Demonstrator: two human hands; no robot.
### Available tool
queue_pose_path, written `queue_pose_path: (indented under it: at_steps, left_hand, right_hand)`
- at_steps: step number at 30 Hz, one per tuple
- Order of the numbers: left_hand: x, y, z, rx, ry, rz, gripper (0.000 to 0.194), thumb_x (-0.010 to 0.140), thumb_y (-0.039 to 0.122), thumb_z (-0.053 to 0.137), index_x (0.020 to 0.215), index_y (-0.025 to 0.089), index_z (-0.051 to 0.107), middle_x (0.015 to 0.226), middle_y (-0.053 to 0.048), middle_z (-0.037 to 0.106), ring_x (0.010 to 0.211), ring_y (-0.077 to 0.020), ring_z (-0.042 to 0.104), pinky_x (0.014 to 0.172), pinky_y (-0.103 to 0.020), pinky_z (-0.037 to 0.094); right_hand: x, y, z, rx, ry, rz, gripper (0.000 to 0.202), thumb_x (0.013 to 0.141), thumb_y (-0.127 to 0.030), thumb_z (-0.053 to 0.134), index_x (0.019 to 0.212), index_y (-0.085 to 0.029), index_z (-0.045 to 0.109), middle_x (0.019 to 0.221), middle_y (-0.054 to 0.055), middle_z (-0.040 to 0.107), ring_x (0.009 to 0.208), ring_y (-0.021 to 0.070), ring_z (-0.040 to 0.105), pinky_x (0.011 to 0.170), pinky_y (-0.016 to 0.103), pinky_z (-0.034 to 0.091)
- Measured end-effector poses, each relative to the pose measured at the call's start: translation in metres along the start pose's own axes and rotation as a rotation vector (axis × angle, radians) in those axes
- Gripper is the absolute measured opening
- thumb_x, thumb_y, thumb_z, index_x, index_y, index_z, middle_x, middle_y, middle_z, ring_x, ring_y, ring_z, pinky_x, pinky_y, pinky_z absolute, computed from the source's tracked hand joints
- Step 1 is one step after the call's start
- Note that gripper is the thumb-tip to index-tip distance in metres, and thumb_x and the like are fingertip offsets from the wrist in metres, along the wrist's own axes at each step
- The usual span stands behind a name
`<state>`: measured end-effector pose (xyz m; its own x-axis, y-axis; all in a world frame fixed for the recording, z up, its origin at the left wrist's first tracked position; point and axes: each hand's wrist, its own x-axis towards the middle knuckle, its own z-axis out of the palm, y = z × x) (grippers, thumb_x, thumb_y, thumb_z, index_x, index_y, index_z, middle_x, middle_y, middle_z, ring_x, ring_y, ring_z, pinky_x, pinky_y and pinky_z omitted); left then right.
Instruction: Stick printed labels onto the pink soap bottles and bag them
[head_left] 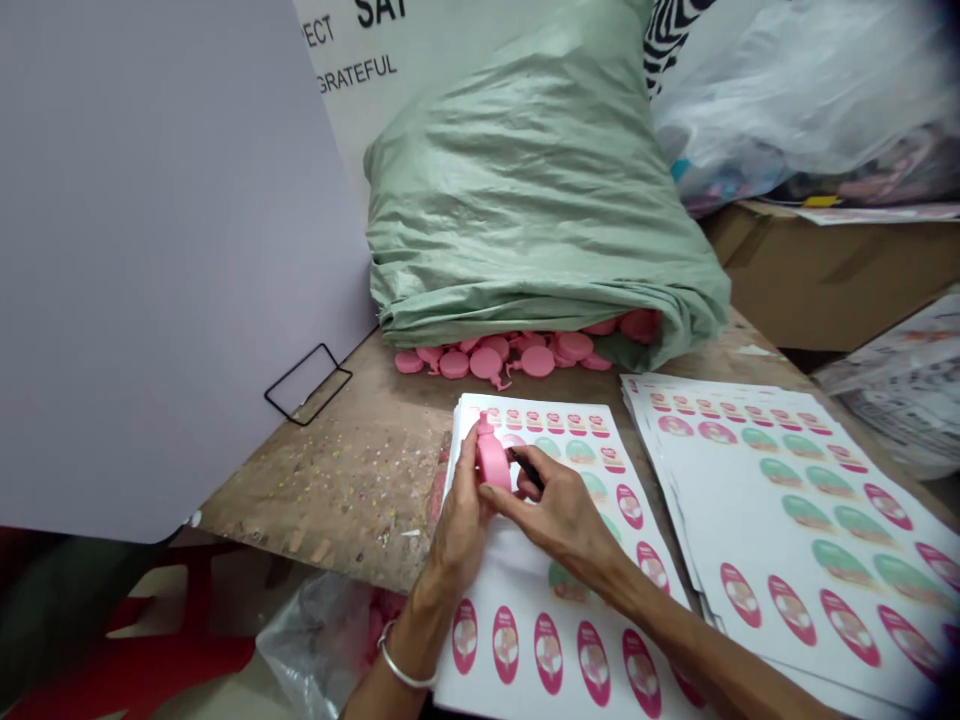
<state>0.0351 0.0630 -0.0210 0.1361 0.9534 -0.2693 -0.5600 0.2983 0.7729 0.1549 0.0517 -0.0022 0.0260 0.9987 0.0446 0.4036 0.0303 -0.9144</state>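
Note:
My left hand (463,510) is closed around a small pink plastic bottle-shaped piece (493,458), its narrow neck pointing up and away from me. My right hand (559,510) presses a thumb near the lower end of the piece. Between its fingers is a slim black tool (527,467); its exact kind is partly hidden by the fingers. Both hands are above a stack of printed sticker sheets (499,560), with pink ovals, green half-rounds and small labels on white paper.
A second stack of sticker sheets (742,530) lies to the right. Behind, round pink plastic pieces (487,362) spill from a large green sack (525,200). A black wire frame (307,385) stands by a pale panel (172,250) on the left. A cardboard box (847,265) sits back right.

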Motion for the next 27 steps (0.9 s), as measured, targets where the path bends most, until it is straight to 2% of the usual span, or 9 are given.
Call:
queue_pose_path:
  at_steps: [2, 4, 7, 10, 12, 14, 17, 21, 27]
  left_hand:
    - [-0.002, 0.003, 0.002, 0.000, 0.014, 0.027, 0.045, 0.083, 0.033, 0.069, 0.127, 0.028, 0.061, 0.140, -0.004, 0.055, 0.126, -0.0214, 0.053, 0.096, -0.025, 0.050]
    - [-0.002, 0.008, 0.007, -0.074, 0.039, -0.030, 0.044, 0.077, 0.024, 0.075, 0.119, 0.018, 0.064, 0.124, -0.010, 0.065, 0.110, -0.0212, 0.064, 0.093, -0.028, 0.052]
    - [0.003, 0.013, 0.012, -0.226, 0.077, -0.140, 0.035, 0.074, 0.017, 0.075, 0.106, 0.008, 0.066, 0.106, -0.014, 0.071, 0.093, -0.0204, 0.069, 0.085, -0.030, 0.057]
    - [0.011, 0.017, 0.008, -0.161, 0.060, -0.138, 0.035, 0.075, 0.019, 0.073, 0.107, 0.009, 0.062, 0.103, -0.016, 0.072, 0.084, -0.0217, 0.072, 0.074, -0.031, 0.060]
    - [0.019, 0.018, 0.003, -0.013, 0.069, -0.096, 0.038, 0.075, 0.022, 0.074, 0.107, 0.010, 0.061, 0.100, -0.016, 0.072, 0.073, -0.0199, 0.072, 0.063, -0.028, 0.060]
    - [0.026, 0.015, -0.003, 0.113, 0.097, -0.051, 0.041, 0.074, 0.027, 0.076, 0.108, 0.011, 0.060, 0.093, -0.013, 0.073, 0.062, -0.0166, 0.070, 0.057, -0.026, 0.059]
    - [0.034, 0.006, -0.006, 0.200, 0.101, -0.019, 0.044, 0.075, 0.035, 0.075, 0.110, 0.013, 0.060, 0.090, -0.011, 0.071, 0.063, -0.0163, 0.070, 0.061, -0.029, 0.060]
    - [0.038, -0.005, -0.006, 0.253, 0.075, -0.009, 0.044, 0.074, 0.039, 0.076, 0.108, 0.015, 0.063, 0.103, -0.012, 0.067, 0.072, -0.0201, 0.072, 0.064, -0.032, 0.062]
    - [0.039, -0.008, -0.011, 0.284, 0.026, -0.021, 0.042, 0.077, 0.043, 0.073, 0.109, 0.017, 0.064, 0.116, -0.013, 0.065, 0.078, -0.0226, 0.073, 0.062, -0.032, 0.062]
  right_hand:
    - [-0.002, 0.001, 0.000, 0.043, -0.002, 0.025, 0.026, 0.080, -0.044, 0.062, 0.084, -0.018, 0.060, 0.061, -0.003, 0.051, 0.053, 0.0105, 0.043, 0.051, 0.024, 0.038]
    - [0.000, 0.004, -0.005, 0.119, -0.054, 0.036, 0.030, 0.085, -0.047, 0.055, 0.074, -0.019, 0.054, 0.057, -0.004, 0.045, 0.053, 0.0105, 0.041, 0.050, 0.024, 0.036]
    - [0.009, 0.012, -0.017, 0.148, -0.143, -0.021, 0.035, 0.090, -0.051, 0.047, 0.076, -0.020, 0.053, 0.067, -0.001, 0.054, 0.063, 0.0133, 0.050, 0.058, 0.026, 0.041]
    - [0.026, 0.030, -0.032, -0.077, 0.010, -0.050, 0.035, 0.096, -0.045, 0.033, 0.084, -0.020, 0.054, 0.075, 0.002, 0.060, 0.069, 0.0161, 0.053, 0.065, 0.029, 0.042]
    - [0.036, 0.044, -0.039, -0.325, 0.125, -0.080, 0.027, 0.095, -0.036, 0.034, 0.083, -0.021, 0.053, 0.075, 0.002, 0.061, 0.068, 0.0169, 0.053, 0.066, 0.030, 0.040]
    - [0.044, 0.056, -0.041, -0.515, 0.156, -0.138, 0.017, 0.092, -0.030, 0.042, 0.083, -0.022, 0.054, 0.077, 0.003, 0.064, 0.072, 0.0183, 0.055, 0.069, 0.031, 0.038]
    - [0.048, 0.067, -0.035, -0.620, 0.178, -0.184, 0.012, 0.090, -0.027, 0.047, 0.084, -0.021, 0.056, 0.080, 0.004, 0.067, 0.078, 0.0208, 0.056, 0.073, 0.033, 0.035]
    - [0.047, 0.073, -0.024, -0.678, 0.200, -0.215, 0.012, 0.090, -0.025, 0.049, 0.084, -0.019, 0.057, 0.084, 0.007, 0.067, 0.082, 0.0228, 0.055, 0.075, 0.035, 0.031]
    - [0.044, 0.078, -0.021, -0.729, 0.201, -0.273, 0.015, 0.092, -0.023, 0.047, 0.083, -0.019, 0.058, 0.084, 0.008, 0.066, 0.083, 0.0230, 0.052, 0.074, 0.034, 0.029]
